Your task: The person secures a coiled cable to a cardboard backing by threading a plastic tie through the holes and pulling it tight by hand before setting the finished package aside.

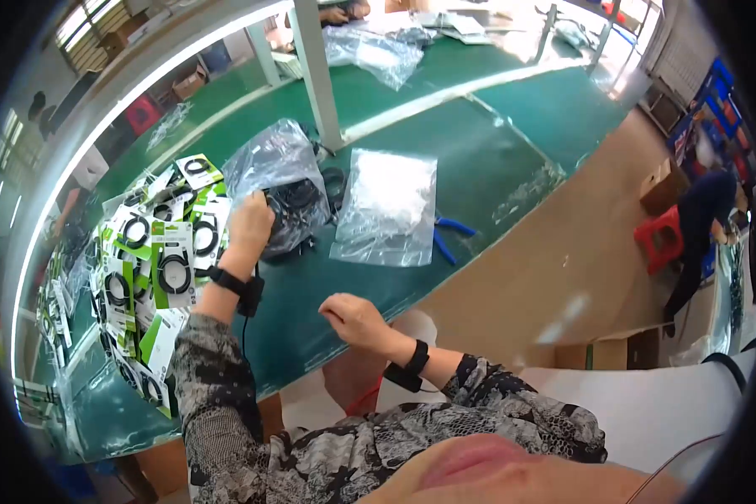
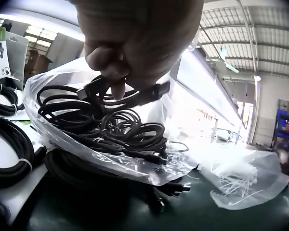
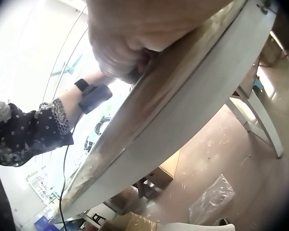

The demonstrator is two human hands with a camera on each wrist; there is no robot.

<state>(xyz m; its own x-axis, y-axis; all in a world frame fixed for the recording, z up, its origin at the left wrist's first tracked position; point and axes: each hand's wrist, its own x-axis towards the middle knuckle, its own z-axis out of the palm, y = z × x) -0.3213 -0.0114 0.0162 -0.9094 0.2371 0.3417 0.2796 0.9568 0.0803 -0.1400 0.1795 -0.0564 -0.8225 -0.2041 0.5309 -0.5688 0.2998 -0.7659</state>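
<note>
My left hand [image 1: 251,225] is over the mouth of a clear plastic bag [image 1: 265,155] full of coiled black cables [image 1: 298,195]. In the left wrist view its curled fingers pinch a black cable [image 2: 156,92] at the top of the pile, with connector ends sticking out on both sides. More coils fill the bag [image 2: 38,118] below, and some lie under it on the green table. Near the table's front edge hangs my right hand [image 1: 357,322], fingers loosely curled, with nothing visible in it.
Carded black cables [image 1: 175,273] are heaped left of the bag. To the right lie a clear bag of white ties [image 1: 386,206] and blue-handled pliers [image 1: 454,227]. A white post [image 1: 315,76] rises behind the cables. Beyond the green table [image 1: 512,160] a red stool [image 1: 659,239] stands near another person.
</note>
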